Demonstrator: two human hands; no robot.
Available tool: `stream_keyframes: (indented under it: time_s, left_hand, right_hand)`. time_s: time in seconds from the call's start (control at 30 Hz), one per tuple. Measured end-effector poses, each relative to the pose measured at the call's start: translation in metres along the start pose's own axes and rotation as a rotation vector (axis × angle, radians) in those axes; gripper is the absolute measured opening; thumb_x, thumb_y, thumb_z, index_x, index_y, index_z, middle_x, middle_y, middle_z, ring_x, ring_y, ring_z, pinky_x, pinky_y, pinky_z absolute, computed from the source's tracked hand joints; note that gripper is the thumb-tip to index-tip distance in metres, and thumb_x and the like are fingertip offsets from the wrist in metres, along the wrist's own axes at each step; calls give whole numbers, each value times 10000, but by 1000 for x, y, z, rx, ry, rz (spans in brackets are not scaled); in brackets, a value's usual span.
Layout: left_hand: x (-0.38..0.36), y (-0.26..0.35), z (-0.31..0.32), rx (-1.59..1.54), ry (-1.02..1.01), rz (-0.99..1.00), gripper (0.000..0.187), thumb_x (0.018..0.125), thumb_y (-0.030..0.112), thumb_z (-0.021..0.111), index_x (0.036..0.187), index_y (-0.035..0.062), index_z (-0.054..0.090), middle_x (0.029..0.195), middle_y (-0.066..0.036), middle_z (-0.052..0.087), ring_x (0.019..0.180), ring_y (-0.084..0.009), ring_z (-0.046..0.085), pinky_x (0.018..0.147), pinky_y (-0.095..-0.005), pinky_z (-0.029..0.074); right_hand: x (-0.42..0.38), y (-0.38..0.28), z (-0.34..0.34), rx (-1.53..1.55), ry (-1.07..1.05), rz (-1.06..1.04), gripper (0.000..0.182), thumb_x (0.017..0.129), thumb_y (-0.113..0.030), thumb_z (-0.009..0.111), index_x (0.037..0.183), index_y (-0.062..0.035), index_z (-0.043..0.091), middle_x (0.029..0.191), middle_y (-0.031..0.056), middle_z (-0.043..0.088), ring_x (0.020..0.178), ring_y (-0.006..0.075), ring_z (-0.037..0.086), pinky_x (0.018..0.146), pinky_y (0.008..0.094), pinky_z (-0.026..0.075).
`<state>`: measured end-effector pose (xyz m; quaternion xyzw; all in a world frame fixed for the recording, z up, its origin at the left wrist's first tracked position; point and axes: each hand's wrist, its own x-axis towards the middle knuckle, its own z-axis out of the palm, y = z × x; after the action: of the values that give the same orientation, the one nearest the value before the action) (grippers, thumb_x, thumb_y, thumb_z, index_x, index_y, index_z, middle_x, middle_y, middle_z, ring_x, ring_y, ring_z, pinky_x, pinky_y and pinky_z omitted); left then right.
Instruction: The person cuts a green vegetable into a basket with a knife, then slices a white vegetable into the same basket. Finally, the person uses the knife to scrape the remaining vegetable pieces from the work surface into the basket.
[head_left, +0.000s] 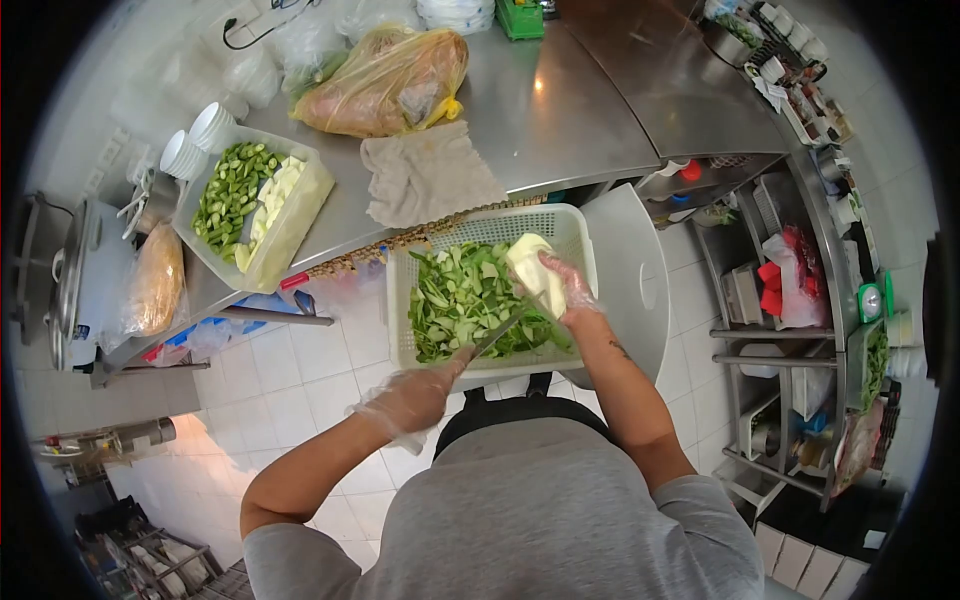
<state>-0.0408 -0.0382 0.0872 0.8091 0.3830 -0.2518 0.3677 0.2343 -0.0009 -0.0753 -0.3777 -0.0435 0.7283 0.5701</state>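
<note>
My left hand (420, 400), in a clear plastic glove, is closed around the handle of a knife (497, 334). Its blade points up and right, toward a pale, peeled, long vegetable (535, 270). That vegetable is gripped in my right hand (567, 287), also gloved, over the right part of a white perforated basket (403, 300). Cut green leaves and pale green pieces (465, 300) spread across the bottom of the basket. The knife tip overlaps the lower end of the vegetable in this view.
Beyond the basket runs a steel counter (560, 110) with a cloth (425, 175) at its edge. On it are a tray (300, 215) of cut okra and pale pieces, and a yellowish bag (385, 85). A round grey surface (625, 270) lies right of the basket; shelves (775, 345) stand further right.
</note>
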Motion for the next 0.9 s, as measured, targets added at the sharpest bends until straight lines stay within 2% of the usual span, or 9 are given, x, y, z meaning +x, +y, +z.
stream_keyframes:
  time_s: [0.03,0.23,0.43,0.53,0.57,0.63,0.73,0.87,0.9]
  left_hand:
    - [-4,10,-12,18,-143,-51,749,828,-34,380,1509,154,131,1020,-250,633,897,-368,641,813,-458,491]
    - [4,-5,-11,21,114,-39,784,807,-34,418,1511,147,125,1033,-262,627,921,-373,637,813,-459,486]
    - [-6,10,-20,-64,-107,-61,752,813,-23,432,1501,134,170,1060,-276,618,947,-388,631,827,-467,485]
    - [5,-6,-19,15,129,-148,745,819,-25,425,1501,130,167,1063,-275,618,950,-387,632,822,-474,483]
    - [7,-13,-16,12,208,-86,741,821,-28,421,1500,125,168,1050,-273,623,936,-380,635,817,-465,489]
    - [7,-4,-22,-1,133,-126,742,820,-32,422,1500,123,168,1051,-274,622,932,-378,635,824,-458,490]
    - [2,9,-23,-49,-35,-116,743,816,-36,424,1498,117,175,1040,-271,625,930,-380,634,824,-453,490]
    - [-8,16,-34,-78,-153,-90,763,810,-31,435,1503,118,155,1034,-267,628,923,-381,635,821,-457,485]
    - [-6,12,-32,-63,-68,-111,770,807,-27,439,1505,119,148,1027,-265,629,919,-379,636,819,-458,484]
  right_hand:
    - [-3,0,4,-18,-46,-17,584,841,-204,667,1345,-40,420,1184,197,580,972,336,651,746,395,577]
    - [-16,-17,29,-144,-107,-107,610,829,-98,619,1396,-90,394,1168,148,575,936,264,637,737,347,565]
    - [-3,-11,17,-240,-130,-137,607,831,-111,627,1387,-79,387,1138,141,586,946,256,636,772,374,570]
    - [-7,-13,26,-127,-28,-110,636,819,-108,639,1405,-80,394,1143,114,577,952,223,625,733,327,562]
    - [-5,-12,27,-113,2,-100,618,821,-108,634,1390,-73,397,1137,128,579,964,244,627,744,352,565]
    - [0,-11,25,-85,63,-82,581,825,-109,623,1361,-60,405,1125,156,581,988,285,631,768,403,573]
    - [8,-6,21,-87,-6,-91,571,823,-103,621,1351,-53,408,1132,169,578,1011,299,627,774,399,571]
    - [1,-14,28,-179,-182,-132,576,813,-85,631,1353,-49,435,1125,146,584,975,254,624,764,368,566]
    - [0,-16,30,-187,-182,-147,579,809,-80,639,1355,-48,450,1122,128,588,951,231,621,750,350,563]
